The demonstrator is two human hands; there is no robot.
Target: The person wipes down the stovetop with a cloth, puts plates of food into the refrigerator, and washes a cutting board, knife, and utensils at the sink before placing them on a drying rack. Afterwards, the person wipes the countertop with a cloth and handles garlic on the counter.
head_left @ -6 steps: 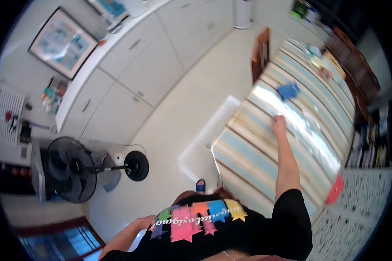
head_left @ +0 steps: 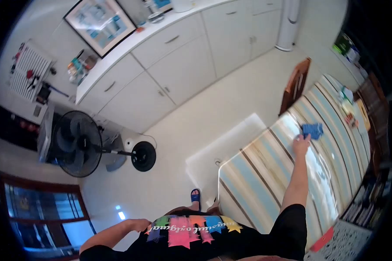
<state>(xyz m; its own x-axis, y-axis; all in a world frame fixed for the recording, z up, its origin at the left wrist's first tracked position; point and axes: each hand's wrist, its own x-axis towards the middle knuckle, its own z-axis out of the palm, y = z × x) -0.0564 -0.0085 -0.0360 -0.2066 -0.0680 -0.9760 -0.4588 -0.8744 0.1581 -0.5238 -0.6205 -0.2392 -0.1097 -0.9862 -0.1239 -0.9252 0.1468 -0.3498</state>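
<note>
1 right hand [head_left: 300, 145], in contact with blue cloth [head_left: 314, 131], 7 o'clock edge, on table [head_left: 258, 176]; 1 left hand [head_left: 140, 225], at shirt [head_left: 252, 245]; both grips unclear.

Head-high view, angled steeply downward

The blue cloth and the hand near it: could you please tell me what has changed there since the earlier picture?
The right hand has moved forward across the striped table, from short of the blue cloth to its near edge; whether it grips it is unclear. The left hand stays by the waist.
</note>
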